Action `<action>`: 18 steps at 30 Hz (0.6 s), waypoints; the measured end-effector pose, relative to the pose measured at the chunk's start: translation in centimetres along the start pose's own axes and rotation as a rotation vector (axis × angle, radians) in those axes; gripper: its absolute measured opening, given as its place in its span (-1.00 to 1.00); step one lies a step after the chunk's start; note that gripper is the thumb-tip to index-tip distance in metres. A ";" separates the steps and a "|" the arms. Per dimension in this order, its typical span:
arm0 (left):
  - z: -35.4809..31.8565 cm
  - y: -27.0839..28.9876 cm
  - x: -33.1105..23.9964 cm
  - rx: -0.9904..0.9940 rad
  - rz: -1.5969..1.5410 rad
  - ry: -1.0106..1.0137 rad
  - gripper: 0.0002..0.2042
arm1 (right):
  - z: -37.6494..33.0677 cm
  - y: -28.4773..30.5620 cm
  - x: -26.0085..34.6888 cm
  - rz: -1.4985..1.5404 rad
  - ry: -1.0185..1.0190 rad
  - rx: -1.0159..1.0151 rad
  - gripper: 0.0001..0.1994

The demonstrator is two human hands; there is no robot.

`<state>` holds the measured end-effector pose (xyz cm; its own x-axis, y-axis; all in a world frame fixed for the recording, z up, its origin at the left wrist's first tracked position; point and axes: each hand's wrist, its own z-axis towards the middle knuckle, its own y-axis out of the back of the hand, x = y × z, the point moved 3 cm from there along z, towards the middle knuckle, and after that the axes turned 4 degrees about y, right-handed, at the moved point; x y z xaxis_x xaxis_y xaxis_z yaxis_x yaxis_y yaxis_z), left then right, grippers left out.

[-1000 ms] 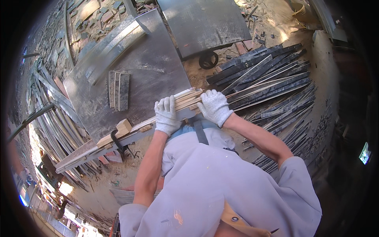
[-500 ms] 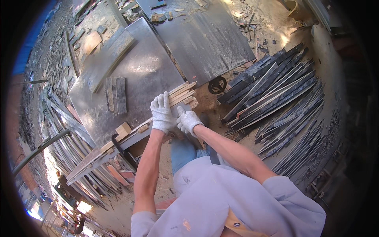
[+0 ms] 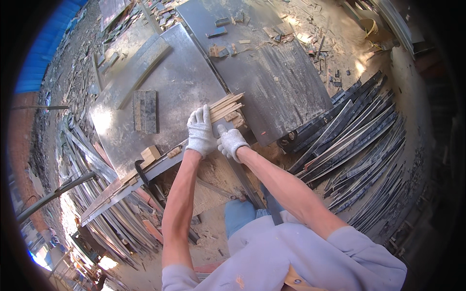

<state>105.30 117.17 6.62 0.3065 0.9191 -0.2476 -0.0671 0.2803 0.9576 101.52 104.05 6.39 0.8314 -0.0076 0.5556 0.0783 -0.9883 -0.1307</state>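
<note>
At the near edge of a grey metal-topped table (image 3: 179,72), both my hands wear whitish knit gloves. My left hand (image 3: 200,131) lies with its fingers stretched out beside a small bundle of pale wood strips (image 3: 225,108). It touches or nearly touches the strips' left end. Close to its right, my right hand (image 3: 231,142) has its thumb up against a grey surface at the table's edge. Its other fingers are curled under, and what they grip is hidden. A small wood block (image 3: 238,119) sits just beyond the right hand.
Short dark-faced wood pieces (image 3: 145,112) and a long wooden bar (image 3: 145,68) lie on the table. A second metal sheet (image 3: 286,82) adjoins it, holding scraps. Long dark strips (image 3: 359,131) are piled right; thin strips (image 3: 114,213) lie left. A black clamp-like bar (image 3: 148,182) hangs at the near edge.
The view has shifted, and more ground shows between my body and the table. My legs appear farther back. Both hands stay by the wood strips in nearly the same pose.
</note>
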 end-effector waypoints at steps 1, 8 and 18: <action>-0.1 0.0 -0.2 0.003 0.018 -0.006 0.18 | 0.0 0.3 -0.1 -0.028 0.012 0.005 -0.38; 0.1 0.6 -0.7 -0.022 0.006 -0.002 0.13 | 0.4 0.2 -0.2 -0.016 0.080 -0.006 -0.42; 0.7 -0.4 0.4 0.028 0.097 0.077 0.09 | 2.0 -0.7 0.4 0.058 0.175 -0.019 -0.47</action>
<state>106.07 117.24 6.26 0.2260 0.9604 -0.1633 -0.0664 0.1824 0.9810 102.84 105.02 5.06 0.7257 -0.0897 0.6821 0.0209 -0.9881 -0.1522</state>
